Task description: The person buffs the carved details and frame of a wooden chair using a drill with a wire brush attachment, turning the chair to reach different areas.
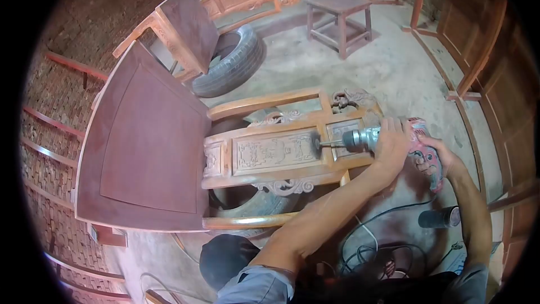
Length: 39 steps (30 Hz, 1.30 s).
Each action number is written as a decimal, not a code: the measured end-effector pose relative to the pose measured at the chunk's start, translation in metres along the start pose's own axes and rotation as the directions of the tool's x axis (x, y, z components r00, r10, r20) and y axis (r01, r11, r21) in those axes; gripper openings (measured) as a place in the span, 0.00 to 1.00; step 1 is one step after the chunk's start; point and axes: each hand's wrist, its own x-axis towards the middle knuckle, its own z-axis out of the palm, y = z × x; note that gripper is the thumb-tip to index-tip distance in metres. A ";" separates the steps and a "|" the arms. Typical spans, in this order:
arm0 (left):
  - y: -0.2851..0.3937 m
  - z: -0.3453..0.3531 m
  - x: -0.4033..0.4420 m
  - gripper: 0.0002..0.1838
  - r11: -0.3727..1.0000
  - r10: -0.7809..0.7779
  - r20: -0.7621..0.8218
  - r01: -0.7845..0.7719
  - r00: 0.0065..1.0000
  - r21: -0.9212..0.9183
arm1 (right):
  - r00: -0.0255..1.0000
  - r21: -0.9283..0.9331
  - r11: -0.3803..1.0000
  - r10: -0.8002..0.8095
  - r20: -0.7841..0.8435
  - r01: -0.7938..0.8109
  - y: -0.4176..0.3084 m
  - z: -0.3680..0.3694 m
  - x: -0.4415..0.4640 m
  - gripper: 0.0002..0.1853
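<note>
My left hand point(391, 143) is wrapped over the front body of a power drill point(419, 135), just behind its chuck. My right hand point(441, 157) grips the drill's red and teal handle, fingers closed round it. From the chuck a thin shaft runs left to a dark round brush point(316, 144). The brush meets the right end of a carved panel point(273, 153) in the back of a wooden chair point(152, 141). This chair lies on its back, its brown seat standing up at the left. Beneath the chair back is a tyre point(261, 205).
Another tyre point(233, 59) props a second tipped chair point(188, 28). A square stool point(339, 17) stands at the back. Wooden panels point(472, 17) line the right side. Cables point(365, 247) and a black cylinder point(439, 218) lie near my right arm.
</note>
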 end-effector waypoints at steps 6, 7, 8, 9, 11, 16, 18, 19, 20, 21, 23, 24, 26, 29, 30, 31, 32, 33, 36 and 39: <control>0.011 -0.009 -0.010 0.22 1.000 0.006 0.105 -0.005 0.994 -0.003 | 0.999 0.011 0.999 0.040 -0.013 -0.040 0.012 -0.005 -0.009 0.23; 0.010 -0.006 -0.010 0.22 1.000 0.009 0.065 -0.009 0.998 0.003 | 0.999 0.009 1.000 0.004 -0.050 -0.004 0.011 0.001 -0.009 0.23; 0.006 -0.001 -0.008 0.21 1.000 0.013 0.054 -0.013 0.998 -0.012 | 0.996 0.009 0.999 -0.032 -0.084 0.033 0.011 0.011 -0.007 0.23; -0.003 -0.001 -0.005 0.21 1.000 0.019 0.043 -0.018 0.999 -0.026 | 0.991 0.010 0.997 -0.069 -0.116 0.071 0.011 0.020 -0.005 0.23; -0.017 0.000 0.000 0.19 0.999 0.014 0.017 -0.013 1.000 -0.042 | 0.996 0.073 0.995 -0.067 -0.059 0.071 0.011 0.022 0.010 0.23; -0.032 0.007 -0.003 0.18 0.992 0.007 0.017 -0.004 1.000 -0.127 | 0.997 0.138 0.987 -0.076 -0.012 0.077 0.015 0.033 0.024 0.24; -0.033 0.005 -0.004 0.17 0.997 0.008 0.008 -0.008 1.000 -0.079 | 0.996 0.136 0.988 -0.079 0.029 0.074 0.014 0.028 0.027 0.24; -0.033 0.006 -0.004 0.17 0.995 -0.007 -0.003 0.006 1.000 -0.102 | 0.997 0.133 0.989 -0.074 0.032 0.069 0.013 0.025 0.027 0.24; -0.033 0.007 -0.003 0.17 0.992 -0.019 -0.016 0.017 1.000 -0.126 | 0.997 0.130 0.989 -0.071 0.033 0.066 0.013 0.025 0.028 0.24; -0.035 0.007 0.000 0.17 0.989 -0.033 -0.032 0.028 0.999 -0.148 | 0.997 0.146 0.987 -0.073 0.025 0.068 0.013 0.027 0.030 0.24; -0.041 0.003 0.002 0.17 0.986 -0.023 -0.022 0.019 0.999 -0.164 | 0.997 0.175 0.982 -0.072 0.012 0.069 0.013 0.032 0.032 0.24; -0.044 0.001 0.001 0.18 0.985 -0.018 -0.014 0.016 1.000 -0.174 | 0.998 0.192 0.980 -0.064 0.024 0.058 0.014 0.036 0.033 0.24; -0.054 -0.002 0.000 0.20 0.983 -0.032 -0.041 0.024 0.999 -0.183 | 0.997 0.223 0.974 -0.061 0.055 0.048 0.012 0.046 0.040 0.23; -0.082 -0.017 -0.010 0.23 0.985 -0.033 0.004 0.033 0.999 -0.168 | 0.990 0.210 0.977 -0.071 0.118 0.045 0.010 0.066 0.058 0.23; -0.091 -0.023 -0.011 0.25 0.987 -0.028 0.028 0.032 0.999 -0.158 | 0.985 0.232 0.972 -0.067 0.156 0.030 0.008 0.074 0.064 0.21; -0.103 -0.018 -0.013 0.29 0.987 -0.037 -0.002 0.036 0.999 -0.159 | 0.975 0.245 0.969 -0.062 0.214 0.008 0.005 0.083 0.069 0.21; -0.115 -0.013 -0.017 0.28 0.989 -0.047 -0.020 0.044 0.999 -0.143 | 0.970 0.232 0.973 -0.075 0.232 0.020 0.003 0.093 0.077 0.21; -0.127 -0.017 -0.020 0.28 0.991 -0.056 -0.041 0.050 0.998 -0.128 | 0.964 0.218 0.975 -0.088 0.249 0.033 0.001 0.102 0.087 0.20; -0.155 -0.032 -0.025 0.25 0.994 -0.094 -0.028 0.093 0.995 -0.056 | 0.950 0.213 0.975 -0.116 0.291 0.054 -0.004 0.130 0.110 0.20; -0.180 -0.039 -0.032 0.22 0.995 -0.094 -0.027 0.093 0.995 -0.030 | 0.941 0.183 0.981 -0.117 0.318 0.060 -0.005 0.148 0.126 0.20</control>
